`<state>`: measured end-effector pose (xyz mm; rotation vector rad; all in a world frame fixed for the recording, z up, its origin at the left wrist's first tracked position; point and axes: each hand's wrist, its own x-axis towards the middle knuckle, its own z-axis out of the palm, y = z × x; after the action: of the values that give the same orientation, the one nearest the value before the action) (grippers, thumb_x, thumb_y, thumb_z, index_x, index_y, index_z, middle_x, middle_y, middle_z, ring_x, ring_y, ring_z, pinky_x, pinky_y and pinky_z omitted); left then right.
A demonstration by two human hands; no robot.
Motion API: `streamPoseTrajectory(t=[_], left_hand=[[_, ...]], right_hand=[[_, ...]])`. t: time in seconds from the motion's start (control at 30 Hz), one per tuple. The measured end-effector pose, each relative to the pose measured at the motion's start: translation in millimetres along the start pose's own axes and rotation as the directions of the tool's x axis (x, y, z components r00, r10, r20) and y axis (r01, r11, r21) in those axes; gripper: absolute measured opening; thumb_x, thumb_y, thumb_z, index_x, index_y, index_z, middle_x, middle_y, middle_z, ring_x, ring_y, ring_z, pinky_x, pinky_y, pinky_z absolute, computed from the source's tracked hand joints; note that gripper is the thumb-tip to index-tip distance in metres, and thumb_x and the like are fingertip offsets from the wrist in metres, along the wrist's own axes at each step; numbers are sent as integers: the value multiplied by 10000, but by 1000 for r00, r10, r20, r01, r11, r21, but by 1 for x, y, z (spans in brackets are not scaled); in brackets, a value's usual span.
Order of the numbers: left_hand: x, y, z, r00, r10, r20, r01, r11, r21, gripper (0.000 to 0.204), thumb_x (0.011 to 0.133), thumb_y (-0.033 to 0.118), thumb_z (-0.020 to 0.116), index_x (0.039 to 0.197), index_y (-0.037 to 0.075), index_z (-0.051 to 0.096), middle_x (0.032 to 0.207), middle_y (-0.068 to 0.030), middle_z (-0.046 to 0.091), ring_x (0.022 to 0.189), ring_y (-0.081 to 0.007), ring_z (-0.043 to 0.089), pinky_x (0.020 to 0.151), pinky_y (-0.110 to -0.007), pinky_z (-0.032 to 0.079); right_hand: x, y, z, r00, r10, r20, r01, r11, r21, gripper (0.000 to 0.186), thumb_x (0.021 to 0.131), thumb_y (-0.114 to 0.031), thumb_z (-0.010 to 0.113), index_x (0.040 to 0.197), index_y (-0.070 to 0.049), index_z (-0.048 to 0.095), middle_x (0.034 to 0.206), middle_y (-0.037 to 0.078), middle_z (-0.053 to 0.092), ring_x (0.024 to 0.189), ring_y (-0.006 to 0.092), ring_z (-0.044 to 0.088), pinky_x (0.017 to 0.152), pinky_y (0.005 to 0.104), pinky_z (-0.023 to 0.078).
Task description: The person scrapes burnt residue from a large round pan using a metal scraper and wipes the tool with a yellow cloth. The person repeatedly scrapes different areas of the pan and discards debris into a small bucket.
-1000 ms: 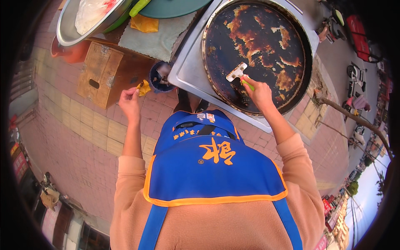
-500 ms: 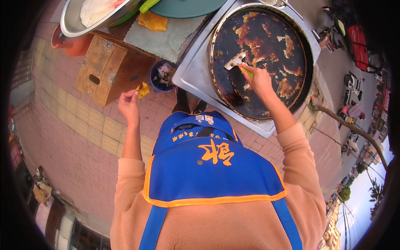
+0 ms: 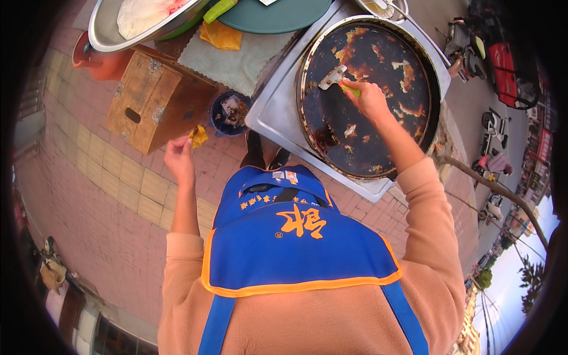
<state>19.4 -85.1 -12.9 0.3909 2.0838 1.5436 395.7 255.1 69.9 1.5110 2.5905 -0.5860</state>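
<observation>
A large round black pan [image 3: 378, 148] with browned, burnt crust [image 3: 408, 76] stuck to its bottom sits on a steel stand. My right hand [image 3: 371, 99] grips a scraper [image 3: 333, 77] by its green handle, and the wide metal blade lies at the pan's left side, over the dark surface. Off to the left, my left hand [image 3: 179, 158] pinches a crumpled yellow cloth [image 3: 199, 136] between thumb and fingers. That cloth hangs over the paving, beside a wooden box and close to a dark blue bin [image 3: 216, 116] with scraps inside.
The steel stand [image 3: 278, 100] reaches toward my legs. A wooden box [image 3: 137, 94], an orange bucket [image 3: 112, 64], a steel basin [image 3: 102, 36], a green round lid [image 3: 266, 19] and a folded yellow cloth [image 3: 221, 36] are at the far left. Parked scooters [image 3: 496, 127] line the right.
The scraper blade has shifted slightly up in the pan with my right hand. My left hand, still pinching the yellow cloth, has moved a little down and left. The view has tilted slightly.
</observation>
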Motion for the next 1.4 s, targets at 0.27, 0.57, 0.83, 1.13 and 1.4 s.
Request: streamPoseTrajectory(t=[0.27, 0.57, 0.83, 1.13, 1.4], left_hand=[[-4, -2, -1, 1000, 2, -12, -2, 1000, -24, 149, 859, -96, 691, 848, -8, 572, 993, -123, 686, 945, -158, 642, 892, -292, 515], [-3, -6, 1, 1000, -14, -25, 14, 1000, -3, 123, 868, -86, 688, 871, -14, 587, 1014, -134, 688, 950, -165, 645, 895, -294, 515], [2, 5, -1, 999, 0, -38, 1, 1000, 17, 118, 863, -87, 689, 876, -20, 594, 1002, -135, 692, 943, -168, 649, 889, -297, 517], [-1, 28, 9, 997, 69, 29, -69, 997, 18, 143, 863, -106, 675, 858, -15, 565, 997, -133, 688, 924, -158, 646, 876, -290, 524], [-25, 80, 34, 973, 195, 126, -199, 980, 20, 157, 873, -104, 670, 863, 9, 562, 997, -105, 682, 919, -128, 633, 866, -262, 513]], right_hand=[[28, -4, -10, 1000, -25, 1, 25, 999, -37, 273, 893, -301, 713, 1164, -284, 742, 928, 156, 727, 866, 368, 688, 778, 454, 561], [50, -7, -18, 999, -43, 13, 43, 999, -24, 274, 892, -302, 705, 1160, -264, 746, 968, 133, 735, 902, 355, 691, 810, 454, 561], [81, -7, -19, 992, -126, -10, 126, 992, 7, 298, 899, -251, 714, 1197, -263, 726, 998, 156, 717, 881, 372, 677, 788, 435, 552], [72, 27, 3, 971, -211, -117, 228, 960, 163, 369, 912, -233, 707, 1280, -250, 677, 1058, 180, 710, 879, 374, 686, 784, 412, 538], [10, 20, 18, 916, -29, -399, 201, 896, 395, 499, 870, -266, 760, 1321, -109, 616, 1080, 194, 709, 943, 368, 692, 811, 393, 543]])
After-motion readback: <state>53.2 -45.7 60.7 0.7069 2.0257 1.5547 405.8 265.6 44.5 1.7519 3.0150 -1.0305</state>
